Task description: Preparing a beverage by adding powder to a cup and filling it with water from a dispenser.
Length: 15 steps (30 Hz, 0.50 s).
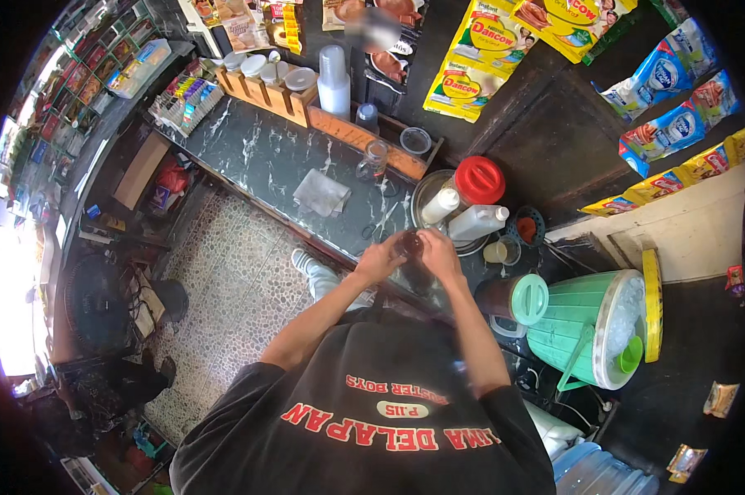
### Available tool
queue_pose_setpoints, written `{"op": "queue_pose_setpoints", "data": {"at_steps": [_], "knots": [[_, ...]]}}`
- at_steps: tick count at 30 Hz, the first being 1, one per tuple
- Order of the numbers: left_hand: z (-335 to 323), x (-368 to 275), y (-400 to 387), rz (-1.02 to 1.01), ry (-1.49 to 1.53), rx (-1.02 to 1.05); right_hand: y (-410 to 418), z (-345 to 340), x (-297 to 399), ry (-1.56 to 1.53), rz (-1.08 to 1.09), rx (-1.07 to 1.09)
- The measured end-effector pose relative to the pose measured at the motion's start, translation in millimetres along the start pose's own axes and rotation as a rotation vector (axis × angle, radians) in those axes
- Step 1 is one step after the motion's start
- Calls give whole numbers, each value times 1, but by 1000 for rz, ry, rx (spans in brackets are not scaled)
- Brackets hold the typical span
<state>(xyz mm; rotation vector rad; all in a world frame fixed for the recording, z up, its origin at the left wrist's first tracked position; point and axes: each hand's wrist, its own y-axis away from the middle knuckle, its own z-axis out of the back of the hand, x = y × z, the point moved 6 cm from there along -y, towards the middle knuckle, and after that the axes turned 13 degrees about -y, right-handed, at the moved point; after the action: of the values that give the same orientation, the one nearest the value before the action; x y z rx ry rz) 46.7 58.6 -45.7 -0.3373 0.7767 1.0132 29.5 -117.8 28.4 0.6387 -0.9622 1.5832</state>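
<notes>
Both my hands are at the counter's front edge, around a transparent cup (417,272) that looks dark inside. My left hand (378,262) has its fingers on the near left of the cup's top. On the other side, my right hand (440,255) grips the rim with bent fingers. Blur and the fingers hide whether a lid is on it. Just beyond lie scissors (380,224). A round metal tray (417,201) behind the hands bears a red-lidded jar (479,179), a white bottle (440,206) and a pale jug-shaped bottle (476,223).
A grey cloth (323,193) and a glass mug (372,161) are on the marbled counter (248,148). Stacked plastic cups (334,86) stand in a wooden rack. To the right are a dark-filled pitcher (496,297) and a green ice bucket (564,322). Sachets (471,86) hang behind.
</notes>
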Motion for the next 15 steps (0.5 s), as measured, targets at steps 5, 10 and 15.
{"op": "queue_pose_setpoints", "data": {"at_steps": [5,10,15], "knots": [[-1,2,4,31,-11,10,3,-9,0,-65,-28,28],[7,-4,2,20,-72,83,5,-3,-1,10,-1,74],[5,-2,-10,-67,-211,57,9,-5,-4,-16,60,2]]}}
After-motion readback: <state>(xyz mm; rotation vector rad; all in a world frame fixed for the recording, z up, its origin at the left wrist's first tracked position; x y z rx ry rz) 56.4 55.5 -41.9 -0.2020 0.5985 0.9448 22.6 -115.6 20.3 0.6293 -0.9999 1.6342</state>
